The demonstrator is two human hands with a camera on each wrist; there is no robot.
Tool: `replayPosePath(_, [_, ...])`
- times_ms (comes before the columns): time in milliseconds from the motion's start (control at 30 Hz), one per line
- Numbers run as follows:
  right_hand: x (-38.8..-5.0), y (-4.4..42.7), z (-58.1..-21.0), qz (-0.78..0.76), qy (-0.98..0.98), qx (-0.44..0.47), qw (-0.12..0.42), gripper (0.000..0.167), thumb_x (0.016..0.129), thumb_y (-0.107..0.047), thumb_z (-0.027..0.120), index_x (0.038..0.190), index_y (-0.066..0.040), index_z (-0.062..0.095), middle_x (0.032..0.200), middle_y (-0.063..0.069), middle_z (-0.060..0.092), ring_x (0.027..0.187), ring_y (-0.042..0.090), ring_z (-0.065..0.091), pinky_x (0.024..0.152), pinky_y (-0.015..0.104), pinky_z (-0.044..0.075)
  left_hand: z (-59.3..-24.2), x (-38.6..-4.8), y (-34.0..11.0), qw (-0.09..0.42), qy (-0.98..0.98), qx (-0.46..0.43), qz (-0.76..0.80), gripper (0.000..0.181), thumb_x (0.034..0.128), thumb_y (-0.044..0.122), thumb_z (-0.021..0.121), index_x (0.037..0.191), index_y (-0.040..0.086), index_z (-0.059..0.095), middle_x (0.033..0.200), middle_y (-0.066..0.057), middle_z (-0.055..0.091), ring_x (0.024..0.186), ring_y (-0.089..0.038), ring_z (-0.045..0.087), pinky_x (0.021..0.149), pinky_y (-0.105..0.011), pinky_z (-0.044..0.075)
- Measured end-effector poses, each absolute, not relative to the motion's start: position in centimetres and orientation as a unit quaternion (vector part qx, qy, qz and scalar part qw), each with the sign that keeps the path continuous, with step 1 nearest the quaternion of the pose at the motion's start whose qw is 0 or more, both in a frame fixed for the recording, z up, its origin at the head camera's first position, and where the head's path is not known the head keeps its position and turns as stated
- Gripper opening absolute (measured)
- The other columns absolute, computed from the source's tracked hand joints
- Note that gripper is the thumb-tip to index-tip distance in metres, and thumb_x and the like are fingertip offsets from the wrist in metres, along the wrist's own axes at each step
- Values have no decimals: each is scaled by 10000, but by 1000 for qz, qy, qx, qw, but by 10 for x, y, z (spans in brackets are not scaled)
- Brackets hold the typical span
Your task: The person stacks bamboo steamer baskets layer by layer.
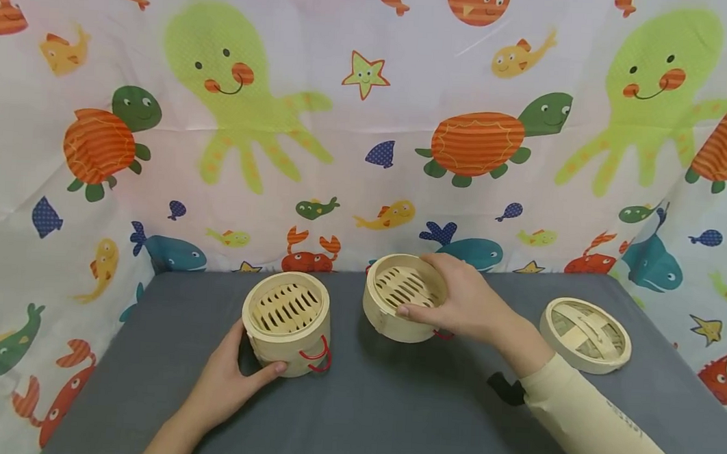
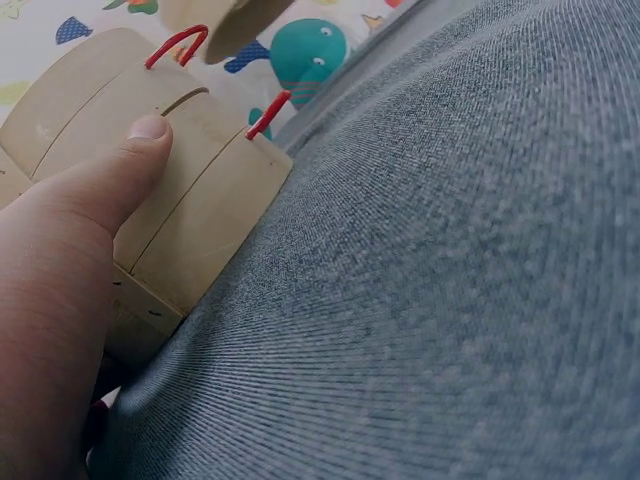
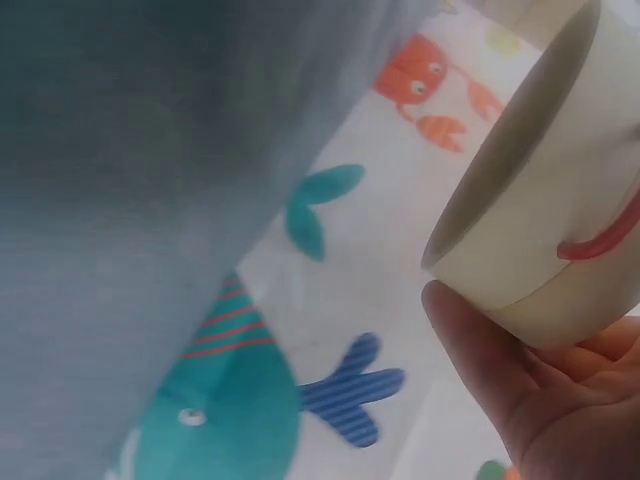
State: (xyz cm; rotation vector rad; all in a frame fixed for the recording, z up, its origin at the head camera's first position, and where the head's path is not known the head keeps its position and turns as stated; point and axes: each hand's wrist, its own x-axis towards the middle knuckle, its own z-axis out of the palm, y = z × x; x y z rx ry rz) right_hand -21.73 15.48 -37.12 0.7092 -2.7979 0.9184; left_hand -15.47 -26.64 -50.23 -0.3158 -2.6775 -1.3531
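Steamer basket [image 1: 389, 324] in the grasp of the right hand [image 1: 467, 302], held up off the gray table [image 1: 359, 419], near its far edge and just right of a basket stack [image 1: 289, 350]. Around that stack, the left hand [image 1: 229, 378], gripping with thumb on the near wall; upright on the table, with red loops [image 1: 316, 355] on its right side. Well off to the right, flat on the same surface, a round woven lid [image 1: 586, 335].

Underneath everything, a plain dark cover, bluish and finely ribbed in the left wrist view. Behind and along both sides, a white curtain [image 1: 355, 144] printed with octopuses, turtles, whales, crabs, fish and stars, meeting the table along its back edge.

Hidden behind the stack: most of the left fingers. Covered in part by the right hand: the steamer basket's right rim. Cut off in the right wrist view: the same basket, at the right border, with blurred cloth across the left. Too blurred to read: lettering on the right sleeve [image 1: 606, 425]. Beside that sleeve's cuff, a black object [image 1: 506, 389], partly covered; cannot tell what. Barely showing at the bottom of the head view: the left cuff.
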Motion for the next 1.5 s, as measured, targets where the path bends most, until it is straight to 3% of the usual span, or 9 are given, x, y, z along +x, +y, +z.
replayPosePath(233, [-229,130,-351,299,-919,247,65,927,824,-698,863,1491,-117,585,1307,-9,666,1134,203,618,942,463,555,-509,-156,-263,65,-883,-99,-454,1124,896,544,901,1740,189,250,1715,-122,386,1577,-370,376,1214,-700,338])
replayPosePath(400, [-234,106,-341,298,-918,253,67,941,830,-715,838,1510,-115,587,1363,29,659,1198,234,610,969,506,562,-510,-158,-264,73,-886,-96,-448,1123,891,555,902,1736,181,263,1710,-124,397,1570,-364,391,1211,-690,353])
replayPosePath(800, [-242,44,-347,319,-905,273,72,999,813,-775,811,1475,-56,602,1315,53,682,1154,236,640,927,476,585,-507,-156,-270,61,-893,-81,-439,1176,887,618,876,1753,173,218,1736,-132,359,1591,-379,356,1220,-692,349])
replayPosePath(1500, [-243,-13,-350,337,-880,328,70,778,822,-722,836,1248,-88,689,1069,-16,691,960,168,643,777,370,562,-504,-156,-268,67,-890,-80,-444,1159,871,647,874,1748,227,242,1729,-81,381,1578,-342,385,1213,-679,366])
